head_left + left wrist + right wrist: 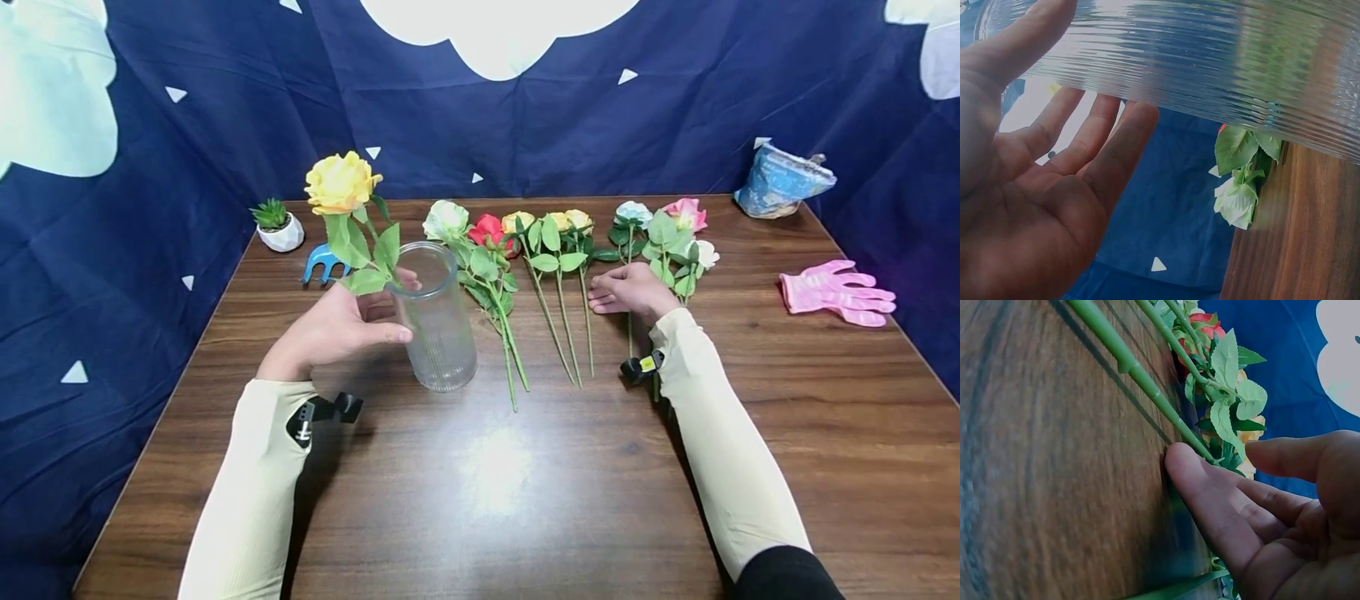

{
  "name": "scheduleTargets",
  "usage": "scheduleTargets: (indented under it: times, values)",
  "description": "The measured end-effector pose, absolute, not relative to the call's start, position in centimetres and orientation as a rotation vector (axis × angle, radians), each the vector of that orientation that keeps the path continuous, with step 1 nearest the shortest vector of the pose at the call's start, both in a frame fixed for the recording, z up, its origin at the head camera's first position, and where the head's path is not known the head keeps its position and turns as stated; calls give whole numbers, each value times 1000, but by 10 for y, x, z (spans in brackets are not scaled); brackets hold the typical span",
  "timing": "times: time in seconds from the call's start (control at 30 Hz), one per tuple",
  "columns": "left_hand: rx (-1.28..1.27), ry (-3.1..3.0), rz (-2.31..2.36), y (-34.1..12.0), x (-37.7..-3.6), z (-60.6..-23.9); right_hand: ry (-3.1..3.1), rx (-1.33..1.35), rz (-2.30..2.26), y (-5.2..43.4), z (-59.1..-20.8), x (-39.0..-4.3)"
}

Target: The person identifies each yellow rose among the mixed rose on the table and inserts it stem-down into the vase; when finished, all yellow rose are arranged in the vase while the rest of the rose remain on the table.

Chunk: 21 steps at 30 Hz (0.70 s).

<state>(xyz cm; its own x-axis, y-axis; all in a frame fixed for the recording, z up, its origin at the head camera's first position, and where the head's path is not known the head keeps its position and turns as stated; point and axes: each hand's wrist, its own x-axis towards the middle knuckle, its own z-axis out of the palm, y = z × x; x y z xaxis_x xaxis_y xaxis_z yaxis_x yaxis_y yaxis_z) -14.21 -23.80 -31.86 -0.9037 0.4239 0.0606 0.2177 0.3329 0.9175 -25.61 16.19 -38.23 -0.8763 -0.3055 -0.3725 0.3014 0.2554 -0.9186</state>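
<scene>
A ribbed clear glass vase (442, 342) stands on the table, leaning slightly. My left hand (337, 325) holds its left side, thumb in front and fingers behind; in the left wrist view the fingers (1116, 150) reach the ribbed glass. One yellow rose (341, 183) stands in the vase, tilted left, its leaves over the rim. My right hand (633, 292) is beside the rightmost of several yellow roses (577, 221) lying on the table. In the right wrist view, an extended finger (1194, 475) is by a green stem (1147, 387), with the thumb apart.
Left of the yellow roses lie a red rose (491, 231) and a pale green rose (446, 220). Blue, pink and white roses lie behind my right arm. A potted succulent (281, 229), blue rake head (325, 262), pink glove (836, 292) and blue bag (780, 183) sit around.
</scene>
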Motion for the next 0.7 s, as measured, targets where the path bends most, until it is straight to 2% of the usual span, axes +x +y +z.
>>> scheduleTargets:
  times: [0.7]
  values:
    - [610,2428,1590,-238,-145,-318,2237,75,-1458,146,-377,-268]
